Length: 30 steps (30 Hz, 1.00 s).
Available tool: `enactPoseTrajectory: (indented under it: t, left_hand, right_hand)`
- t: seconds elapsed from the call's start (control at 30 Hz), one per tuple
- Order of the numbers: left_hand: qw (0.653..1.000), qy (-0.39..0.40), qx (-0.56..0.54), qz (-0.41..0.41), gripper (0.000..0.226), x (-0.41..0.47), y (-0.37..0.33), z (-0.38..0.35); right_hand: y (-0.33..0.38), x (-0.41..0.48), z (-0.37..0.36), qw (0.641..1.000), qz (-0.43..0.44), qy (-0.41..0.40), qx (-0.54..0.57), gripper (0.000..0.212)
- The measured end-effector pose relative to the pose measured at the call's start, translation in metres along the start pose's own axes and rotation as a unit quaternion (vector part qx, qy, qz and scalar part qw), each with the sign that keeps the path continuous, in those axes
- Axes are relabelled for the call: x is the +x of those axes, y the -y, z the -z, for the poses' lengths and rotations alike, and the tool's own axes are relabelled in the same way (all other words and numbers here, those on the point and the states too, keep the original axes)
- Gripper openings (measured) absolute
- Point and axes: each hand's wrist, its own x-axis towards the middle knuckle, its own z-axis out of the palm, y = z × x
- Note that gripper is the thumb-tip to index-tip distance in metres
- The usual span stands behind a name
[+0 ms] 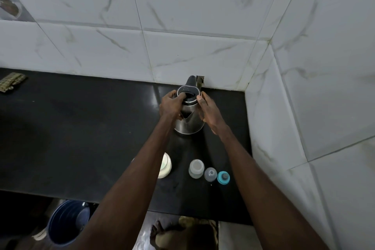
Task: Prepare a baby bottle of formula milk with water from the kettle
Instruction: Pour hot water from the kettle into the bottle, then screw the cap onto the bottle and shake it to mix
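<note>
Two bare forearms reach across a black countertop (81,128) toward a steel kettle (188,119) standing at about 12 o'clock from the person, close to the corner of the white marbled wall tiles (203,16). The left hand (172,103) cups the kettle's left side, its fingers curled around the rim of the black lid (187,94) and pressed against it. The right hand (207,107) lies along the kettle's right side, fingers together and extended, the tips touching the lid's edge; whether it truly grips the body is hard to tell from this angle. The kettle's spout faces the camera.

Nearer the counter's front edge, at roughly 6 o'clock from the kettle, stands an open clear baby bottle (196,168). Just beside it at 3 o'clock sit a grey cap (210,174) and then a teal ring with teat (223,177). At 9 o'clock from the bottle, a white container (165,165) shows partly behind the left forearm. A folded cloth (12,81) lies far off at the counter's left end. Below the counter stands a blue bucket (67,223).
</note>
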Motion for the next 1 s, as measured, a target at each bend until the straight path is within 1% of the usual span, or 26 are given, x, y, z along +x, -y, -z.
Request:
enactPoseTrajectory:
  t: [0.13, 0.23, 0.3, 0.33, 0.4, 0.43, 0.47, 0.5, 0.53, 0.57, 0.6, 0.63, 0.67, 0.73, 0.8, 0.87, 0.93, 1.0]
  left_hand:
    - [1.000, 0.003, -0.018, 0.012, 0.006, 0.007, -0.004, -0.001]
    - [0.999, 0.002, -0.032, 0.015, 0.005, 0.009, -0.004, -0.001]
    - [0.998, 0.010, -0.055, 0.015, 0.005, 0.011, -0.002, 0.000]
    - [0.997, 0.018, -0.071, 0.023, 0.014, 0.016, 0.002, -0.001]
    - [0.995, 0.014, -0.086, 0.039, 0.048, 0.025, 0.014, -0.001]
    - [0.998, -0.013, -0.057, 0.034, 0.064, 0.022, 0.020, 0.000]
    - [0.999, -0.040, -0.018, 0.021, 0.071, 0.016, 0.031, -0.001]
    - [0.998, -0.060, 0.007, -0.001, 0.067, 0.000, 0.041, -0.001]
    - [0.996, -0.073, 0.014, -0.041, 0.055, -0.020, 0.052, -0.001]
    - [0.993, -0.085, 0.017, -0.084, 0.041, -0.044, 0.066, 0.000]
    - [0.988, -0.084, 0.021, -0.128, 0.034, -0.067, 0.085, 0.000]
    - [0.985, -0.061, 0.030, -0.161, 0.036, -0.091, 0.101, 0.002]
    - [0.982, -0.026, 0.038, -0.185, 0.045, -0.111, 0.120, 0.003]
    - [0.978, 0.030, 0.056, -0.197, 0.066, -0.137, 0.157, 0.006]
    - [0.979, 0.044, 0.072, -0.186, 0.079, -0.148, 0.183, 0.007]
    - [0.980, 0.064, 0.105, -0.155, 0.090, -0.150, 0.196, 0.007]
    - [0.975, 0.110, 0.134, -0.139, 0.094, -0.143, 0.202, 0.007]
    - [0.969, 0.153, 0.148, -0.129, 0.095, -0.136, 0.206, 0.006]
  right_hand:
    - [-0.007, 0.013, -0.001, 1.000, -0.025, -0.006, 0.002, 0.018]
    - [-0.001, 0.011, -0.005, 0.999, -0.034, -0.027, -0.001, 0.018]
    - [0.000, 0.009, -0.006, 0.999, -0.036, -0.037, -0.018, 0.031]
    - [-0.001, 0.008, -0.006, 0.998, -0.039, -0.045, -0.037, 0.042]
    - [-0.007, 0.002, -0.006, 0.993, -0.048, -0.056, -0.091, 0.057]
    - [-0.014, -0.004, -0.006, 0.989, -0.056, -0.060, -0.123, 0.058]
    - [-0.021, -0.015, -0.004, 0.983, -0.070, -0.061, -0.157, 0.058]
    - [-0.029, -0.028, -0.002, 0.976, -0.087, -0.062, -0.189, 0.058]
    - [-0.036, -0.044, 0.002, 0.969, -0.101, -0.060, -0.218, 0.056]
    - [-0.050, -0.059, 0.006, 0.963, -0.100, -0.064, -0.242, 0.049]
    - [-0.060, -0.077, 0.010, 0.958, -0.095, -0.070, -0.261, 0.043]
    - [-0.072, -0.095, 0.015, 0.955, -0.092, -0.081, -0.269, 0.042]
    - [-0.082, -0.112, 0.019, 0.954, -0.096, -0.092, -0.269, 0.047]
    - [-0.098, -0.142, 0.027, 0.954, -0.108, -0.089, -0.265, 0.058]
    - [-0.112, -0.168, 0.030, 0.950, -0.124, -0.067, -0.278, 0.065]
    - [-0.122, -0.188, 0.030, 0.938, -0.134, -0.054, -0.316, 0.070]
    - [-0.132, -0.201, 0.028, 0.924, -0.139, -0.049, -0.352, 0.075]
    - [-0.137, -0.209, 0.024, 0.911, -0.137, -0.052, -0.387, 0.073]
